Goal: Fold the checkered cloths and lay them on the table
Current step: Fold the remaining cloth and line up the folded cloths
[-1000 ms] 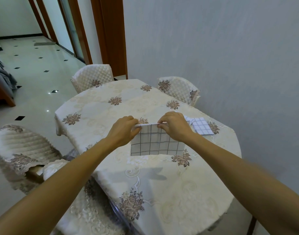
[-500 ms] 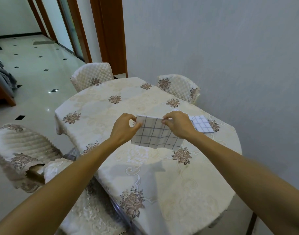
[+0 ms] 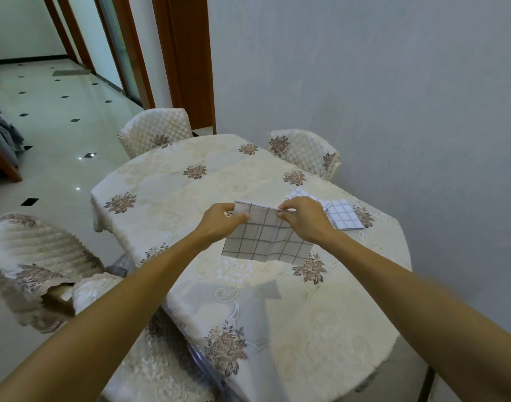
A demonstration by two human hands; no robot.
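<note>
Near chair (image 3: 31,256): at 8 o'clock of the table, tucked close; its padded, ribbed cover has a scalloped hem and brown flower patches.

Table (image 3: 167,195): a rounded top under a cream embroidered tablecloth with brown rose motifs. It is soft and slightly glossy, and serves as the laying surface.

Left hand (image 3: 219,224): its grip pinches the upper left corner of the held cloth, with the thumb on the near face and the fingers curled behind. Holding at a corner keeps the top edge taut.

Checkered cloth (image 3: 263,242): the task's thing, held above the middle of the table. It hangs as a flat rectangle from its top edge and its shadow falls on the tablecloth at 6 o'clock. It is thin pale fabric with a grey grid. The top edge looks doubled and a vertical crease runs right of its middle, so it is probably partly folded and stretched out to line up the next fold.

Right hand (image 3: 303,221): its grip pinches the same top edge at the cloth's 1 o'clock, thumb underneath and knuckles up, opposite the left.

Folded cloths (image 3: 342,216): at 2 o'clock of the held cloth, lying flat on the table just beyond the right hand. They are white with a blue-grey grid and overlap in a small pile. How many there are is unclear.
</note>
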